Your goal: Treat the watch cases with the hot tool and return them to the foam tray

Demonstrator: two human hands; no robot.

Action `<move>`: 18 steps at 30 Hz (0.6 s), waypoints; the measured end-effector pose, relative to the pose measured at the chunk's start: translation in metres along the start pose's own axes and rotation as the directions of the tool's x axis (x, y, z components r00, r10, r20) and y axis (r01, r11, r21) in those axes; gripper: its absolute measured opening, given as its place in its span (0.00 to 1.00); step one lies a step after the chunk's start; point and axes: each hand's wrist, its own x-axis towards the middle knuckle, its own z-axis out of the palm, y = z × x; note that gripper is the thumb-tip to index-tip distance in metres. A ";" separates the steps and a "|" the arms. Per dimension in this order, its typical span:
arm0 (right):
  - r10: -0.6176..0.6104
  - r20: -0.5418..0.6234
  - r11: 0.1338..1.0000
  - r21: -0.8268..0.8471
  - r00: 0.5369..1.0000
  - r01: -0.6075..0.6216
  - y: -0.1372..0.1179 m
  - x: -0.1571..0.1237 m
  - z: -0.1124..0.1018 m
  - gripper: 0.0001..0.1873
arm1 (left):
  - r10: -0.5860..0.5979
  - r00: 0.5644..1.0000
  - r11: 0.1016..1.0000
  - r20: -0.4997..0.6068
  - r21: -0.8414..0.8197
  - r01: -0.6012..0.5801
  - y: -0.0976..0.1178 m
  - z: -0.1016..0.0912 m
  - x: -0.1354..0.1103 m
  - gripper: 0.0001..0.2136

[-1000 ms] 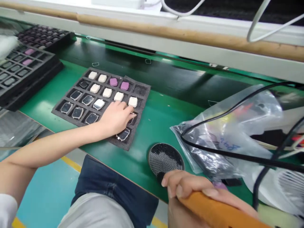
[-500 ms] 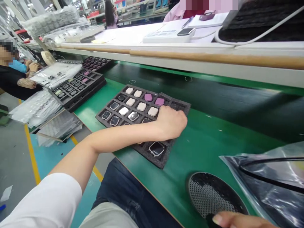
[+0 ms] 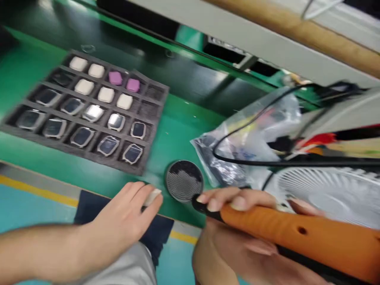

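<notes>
My left hand is closed, pinching a small pale-edged piece between thumb and fingers, mostly hidden by them. It is just below a dark foam tray, whose cells hold several watch faces with pale or dark frames, several white rounded squares and two purple ones. My right hand is wrapped around an orange handheld tool with a black front end. The front end meets the edge of a round black mesh disc, just above the green bench; whether the two are joined cannot be told.
Right of the disc lie a clear plastic bag and a black cable. A white ribbed round thing sits at the right. A shelf edge overhangs the back of the green bench.
The view has swung down and right. My left hand has left the tray for the bench's front edge, with a small piece in it. More of the orange tool shows.
</notes>
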 end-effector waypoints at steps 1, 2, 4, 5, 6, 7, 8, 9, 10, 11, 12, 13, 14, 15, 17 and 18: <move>0.012 -0.017 1.000 0.001 1.000 -0.012 0.001 0.000 0.010 0.25 | 0.020 1.000 1.000 -0.016 -0.024 -0.020 0.001 0.012 -0.010 0.21; 0.015 -0.041 0.999 -0.033 0.999 -0.016 0.003 0.000 0.018 0.26 | 0.032 0.999 0.998 -0.023 -0.053 -0.033 0.001 0.023 -0.016 0.21; 0.019 -0.050 0.999 -0.045 0.999 -0.021 0.009 -0.002 0.027 0.29 | 0.022 0.999 0.993 -0.030 -0.113 -0.026 -0.001 0.040 -0.021 0.20; 0.017 -0.051 0.999 -0.044 0.999 -0.019 0.012 -0.004 0.029 0.30 | 0.010 0.999 0.990 -0.037 -0.141 -0.015 -0.003 0.046 -0.020 0.19; 0.013 -0.046 0.999 -0.033 0.999 -0.014 0.013 -0.006 0.029 0.32 | -0.005 0.999 0.986 -0.046 -0.166 -0.002 -0.005 0.050 -0.019 0.18; 0.010 -0.037 1.000 -0.024 0.999 -0.011 0.014 -0.008 0.029 0.33 | -0.023 0.998 0.983 -0.061 -0.186 0.011 -0.007 0.053 -0.018 0.17; 0.012 -0.027 1.000 -0.023 1.000 -0.012 0.014 -0.009 0.029 0.35 | -0.039 0.997 0.979 -0.074 -0.204 0.023 -0.008 0.055 -0.016 0.17; 0.016 -0.015 0.999 -0.032 1.000 -0.017 0.014 -0.009 0.029 0.35 | -0.050 0.995 0.974 -0.090 -0.225 0.028 -0.009 0.056 -0.014 0.18; 0.020 0.001 0.999 -0.048 1.000 -0.020 0.014 -0.009 0.029 0.35 | -0.057 0.993 0.968 -0.103 -0.247 0.030 -0.010 0.057 -0.013 0.18; 0.025 0.021 0.998 -0.060 0.999 -0.024 0.014 -0.009 0.029 0.35 | -0.065 0.992 0.963 -0.112 -0.269 0.032 -0.011 0.058 -0.012 0.19; 0.031 0.036 0.997 -0.069 0.999 -0.029 0.015 -0.009 0.029 0.34 | -0.073 0.990 0.957 -0.119 -0.289 0.035 -0.011 0.058 -0.012 0.19; 0.037 0.042 0.996 -0.078 0.998 -0.033 0.015 -0.008 0.029 0.34 | -0.081 0.989 0.951 -0.123 -0.306 0.040 -0.010 0.058 -0.012 0.19; 0.043 0.045 0.996 -0.084 0.998 -0.039 0.016 -0.008 0.029 0.32 | -0.090 0.988 0.948 -0.123 -0.316 0.047 -0.010 0.058 -0.012 0.18; 0.052 0.044 0.995 -0.086 0.998 -0.048 0.017 -0.007 0.030 0.31 | -0.097 0.988 0.945 -0.123 -0.321 0.053 -0.009 0.058 -0.012 0.18; 0.068 0.036 0.993 -0.094 0.997 -0.064 0.019 -0.007 0.031 0.28 | -0.102 0.988 0.942 -0.112 -0.331 0.060 -0.008 0.057 -0.012 0.17; 0.068 0.037 0.993 -0.102 0.997 -0.064 0.019 -0.007 0.031 0.27 | -0.100 0.989 0.940 -0.108 -0.336 0.058 -0.008 0.057 -0.012 0.17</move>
